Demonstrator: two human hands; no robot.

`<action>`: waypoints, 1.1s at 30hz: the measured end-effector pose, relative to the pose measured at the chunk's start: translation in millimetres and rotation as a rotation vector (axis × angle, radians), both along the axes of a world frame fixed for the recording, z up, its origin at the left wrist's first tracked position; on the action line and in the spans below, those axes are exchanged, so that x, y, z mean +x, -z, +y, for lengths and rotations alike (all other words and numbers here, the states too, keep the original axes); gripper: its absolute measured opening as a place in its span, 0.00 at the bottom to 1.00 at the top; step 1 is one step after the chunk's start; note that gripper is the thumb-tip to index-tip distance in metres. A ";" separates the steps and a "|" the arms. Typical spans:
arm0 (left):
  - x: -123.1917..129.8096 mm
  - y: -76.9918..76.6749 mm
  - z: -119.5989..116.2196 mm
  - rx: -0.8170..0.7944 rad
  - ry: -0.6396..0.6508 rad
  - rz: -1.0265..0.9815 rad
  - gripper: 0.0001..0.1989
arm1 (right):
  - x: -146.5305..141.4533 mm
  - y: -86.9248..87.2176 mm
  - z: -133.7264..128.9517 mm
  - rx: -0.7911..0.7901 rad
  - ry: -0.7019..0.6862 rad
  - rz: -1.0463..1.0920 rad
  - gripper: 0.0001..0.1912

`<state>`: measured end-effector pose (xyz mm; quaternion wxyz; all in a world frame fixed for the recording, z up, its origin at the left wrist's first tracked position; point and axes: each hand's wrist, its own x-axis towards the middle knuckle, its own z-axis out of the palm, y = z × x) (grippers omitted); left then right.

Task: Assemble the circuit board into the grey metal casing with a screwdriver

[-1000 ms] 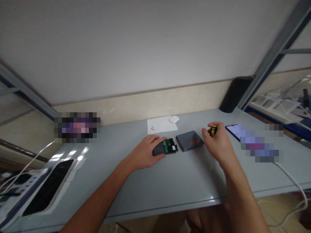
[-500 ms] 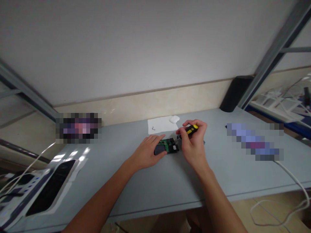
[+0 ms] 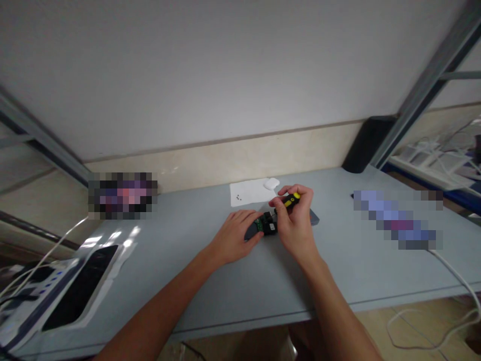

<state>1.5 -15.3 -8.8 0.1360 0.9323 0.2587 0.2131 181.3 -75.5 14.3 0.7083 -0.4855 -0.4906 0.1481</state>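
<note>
My left hand (image 3: 236, 236) is closed around the left end of a small opened electronic device, whose dark grey part and green circuit board (image 3: 260, 223) show between thumb and fingers. My right hand (image 3: 296, 220) grips a black-and-yellow screwdriver (image 3: 292, 200), its shaft slanting down to the black right end of the device. Whether the tip sits in a screw is too small to tell. Partly hidden behind my right hand lies a flat grey piece (image 3: 314, 217). Several tiny dark bits, apparently screws (image 3: 239, 197), rest on a white sheet of paper (image 3: 251, 188) beyond the device.
A rounded white object (image 3: 271, 183) sits on the paper's right corner. A black cylinder (image 3: 367, 145) stands at the back right. On the left lie a black-screened tablet (image 3: 80, 288) and a power strip (image 3: 45, 286). Blurred-out items lie at both sides; a white cable (image 3: 456, 278) trails off right.
The device has turned slightly and shifted a little right under my left hand. My right hand and screwdriver have moved slightly left, closer to it, uncovering more of the grey piece.
</note>
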 end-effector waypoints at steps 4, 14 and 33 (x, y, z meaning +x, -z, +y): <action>0.1 0.2 0.8 -0.009 0.009 -0.016 0.23 | -0.9 0.1 -0.1 0.033 0.012 0.000 0.14; -0.1 3.2 1.4 0.007 0.023 -0.033 0.19 | -0.1 -2.5 -1.2 0.002 -0.006 0.010 0.13; -1.0 4.4 10.4 0.019 0.029 -0.006 0.14 | 9.2 -30.7 71.2 -0.046 -0.545 -0.261 0.14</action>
